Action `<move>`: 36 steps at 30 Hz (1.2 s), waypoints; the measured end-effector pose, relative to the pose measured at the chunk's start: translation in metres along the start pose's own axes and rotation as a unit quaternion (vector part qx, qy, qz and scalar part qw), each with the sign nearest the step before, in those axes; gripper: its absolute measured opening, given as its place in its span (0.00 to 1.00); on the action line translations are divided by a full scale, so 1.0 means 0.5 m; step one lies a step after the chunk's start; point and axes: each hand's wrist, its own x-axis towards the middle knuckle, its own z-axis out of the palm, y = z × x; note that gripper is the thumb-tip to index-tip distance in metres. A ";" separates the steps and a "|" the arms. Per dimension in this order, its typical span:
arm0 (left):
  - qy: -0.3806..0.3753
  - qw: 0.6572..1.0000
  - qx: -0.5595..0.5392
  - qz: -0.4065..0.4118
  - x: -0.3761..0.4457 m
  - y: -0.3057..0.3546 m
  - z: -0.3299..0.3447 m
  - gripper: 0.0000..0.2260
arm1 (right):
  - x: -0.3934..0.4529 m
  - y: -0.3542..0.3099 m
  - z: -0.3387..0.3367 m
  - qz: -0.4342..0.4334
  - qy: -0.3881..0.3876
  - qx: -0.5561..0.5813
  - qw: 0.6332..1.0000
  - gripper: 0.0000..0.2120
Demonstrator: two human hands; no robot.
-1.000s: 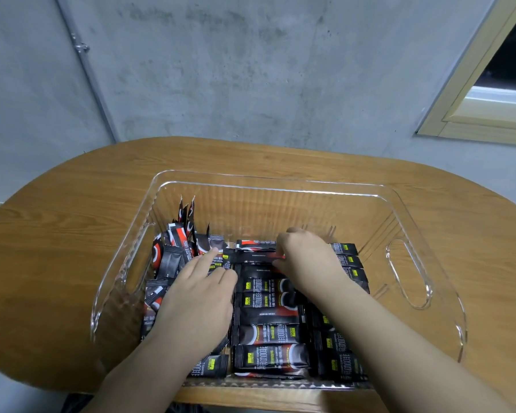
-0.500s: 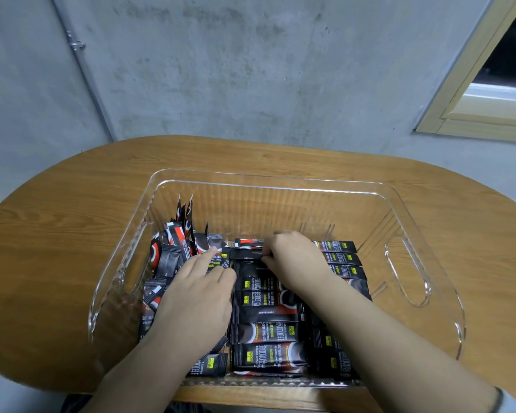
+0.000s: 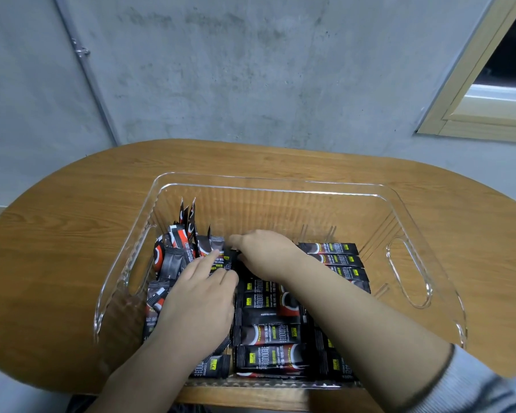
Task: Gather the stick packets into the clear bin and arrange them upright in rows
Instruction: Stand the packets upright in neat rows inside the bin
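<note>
A wooden table [image 3: 72,234] with rounded ends and a warm orange-brown grain fills the lower half of the view. Behind it rises a grey concrete wall [image 3: 251,70], mottled with darker patches. A thin metal conduit [image 3: 85,70] runs slantwise down the wall on the left, held by a small clamp [image 3: 82,51]. At the upper right a pale wooden window frame [image 3: 474,93] sits in the wall, with a dark pane [image 3: 513,49] and a white sill inside it.

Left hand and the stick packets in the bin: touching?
Touching. The head view shows the left hand lying flat on the stick packets inside the clear bin, with no gap.
</note>
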 end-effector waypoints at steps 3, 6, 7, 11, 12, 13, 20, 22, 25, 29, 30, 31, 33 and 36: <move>-0.003 1.000 -0.003 0.002 0.000 0.000 -0.003 0.09 | 0.003 0.002 -0.003 0.009 -0.023 0.010 1.000 0.17; -0.006 1.000 -0.005 0.001 0.000 0.001 -0.003 0.09 | 0.003 0.005 -0.004 0.005 -0.037 0.019 0.999 0.17; -0.007 1.000 -0.006 0.002 -0.001 0.001 -0.003 0.09 | 0.003 0.005 -0.004 0.005 -0.041 0.020 0.999 0.18; -0.008 1.000 -0.008 0.002 -0.002 0.001 -0.003 0.08 | 0.001 0.010 -0.005 -0.002 -0.033 0.027 0.999 0.19; -0.008 1.000 -0.007 0.002 -0.003 0.001 -0.003 0.08 | -0.001 0.011 -0.004 -0.004 -0.029 0.027 0.999 0.19; -0.009 1.000 -0.006 0.002 -0.002 0.001 -0.003 0.08 | -0.003 0.014 -0.003 -0.003 -0.025 0.027 0.999 0.19; -0.007 1.000 -0.007 0.003 -0.001 0.001 -0.004 0.08 | -0.019 0.036 0.000 -0.009 0.028 0.079 0.996 0.16; -0.007 1.000 -0.006 0.002 -0.001 0.001 -0.003 0.07 | -0.023 0.037 0.003 -0.016 0.062 0.120 0.991 0.13; -0.006 1.000 -0.009 0.003 0.000 0.001 -0.001 0.09 | -0.015 0.028 0.006 -0.029 0.087 0.164 0.982 0.11; -0.005 1.000 -0.018 0.002 0.000 0.000 -0.002 0.09 | 0.015 0.004 -0.002 -0.038 0.102 0.233 0.966 0.14; -0.005 1.000 -0.023 0.001 0.000 0.000 -0.002 0.08 | 0.022 -0.002 -0.007 -0.038 0.109 0.250 0.961 0.15; -0.004 1.000 -0.027 0.000 0.001 0.000 -0.001 0.08 | 0.029 -0.007 -0.011 -0.037 0.123 0.266 0.955 0.16; -0.002 1.000 -0.031 0.000 0.002 0.001 -0.001 0.08 | 0.042 -0.014 -0.022 -0.042 0.166 0.278 0.945 0.18; -0.005 0.999 -0.033 0.001 0.002 -0.001 0.001 0.09 | 0.060 -0.024 -0.038 -0.086 0.214 0.229 0.946 0.22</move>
